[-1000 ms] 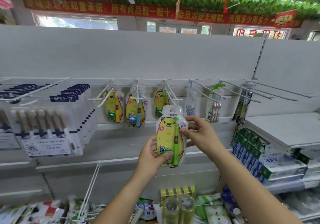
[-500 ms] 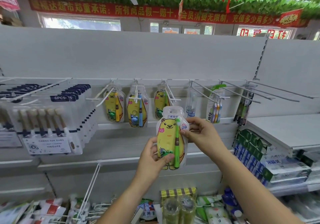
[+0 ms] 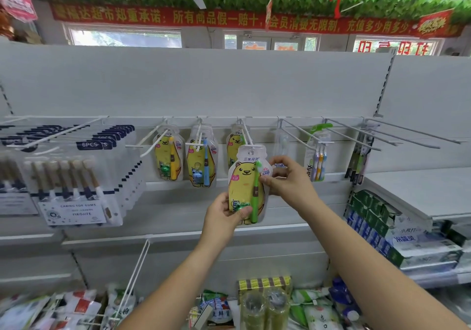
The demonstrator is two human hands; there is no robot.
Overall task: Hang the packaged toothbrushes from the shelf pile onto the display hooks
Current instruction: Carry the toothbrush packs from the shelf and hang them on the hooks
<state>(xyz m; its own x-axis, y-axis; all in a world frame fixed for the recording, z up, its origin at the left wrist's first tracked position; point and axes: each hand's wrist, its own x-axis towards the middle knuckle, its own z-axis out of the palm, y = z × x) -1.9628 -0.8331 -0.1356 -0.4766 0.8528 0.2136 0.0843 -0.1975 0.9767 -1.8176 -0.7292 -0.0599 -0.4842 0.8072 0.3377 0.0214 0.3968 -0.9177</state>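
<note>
A yellow bear-shaped toothbrush pack (image 3: 246, 184) with a green brush is upright in front of the hook rail. My left hand (image 3: 224, 215) pinches its bottom edge. My right hand (image 3: 288, 179) pinches its right side near the top. Its hanging hole is just below the tip of a white hook (image 3: 246, 132), where a matching pack (image 3: 233, 148) hangs behind it. Two more bear packs hang to the left, one with a yellow brush (image 3: 168, 157) and one with a blue brush (image 3: 201, 162).
Long bare hooks (image 3: 382, 136) stick out on the right. A multi-brush pack (image 3: 317, 156) hangs beside them. Stacked 6PCS brush packs (image 3: 74, 176) fill the left hooks. Toothpaste boxes (image 3: 387, 230) sit on the right shelf. Mixed goods (image 3: 265, 301) lie on the bottom shelf.
Both hands have lifted the pack slightly up and toward the third hook; its top now overlaps the pack hanging there.
</note>
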